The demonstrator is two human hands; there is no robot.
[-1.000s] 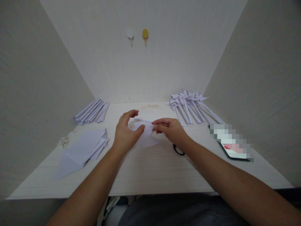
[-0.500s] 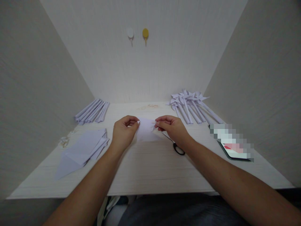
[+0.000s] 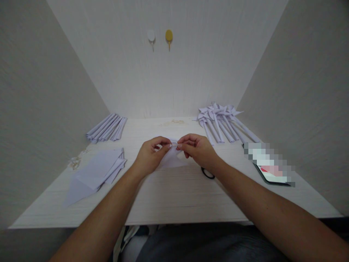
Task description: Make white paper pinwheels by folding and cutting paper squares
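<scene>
Folded paper piece [image 3: 171, 158], desk centre: light, limp, creases readily; best held at its top edge. Left hand [image 3: 149, 158] and right hand [image 3: 198, 150] pinch it there, fingertips meeting. Scissors [image 3: 207, 172] at 4 o'clock.

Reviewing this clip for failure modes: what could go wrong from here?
1. Both hands, left hand and right hand, pinch the small paper piece by one edge; it may tear or slip from the grip.
2. The scissors lie partly hidden under the right wrist, which could bump them.
</scene>
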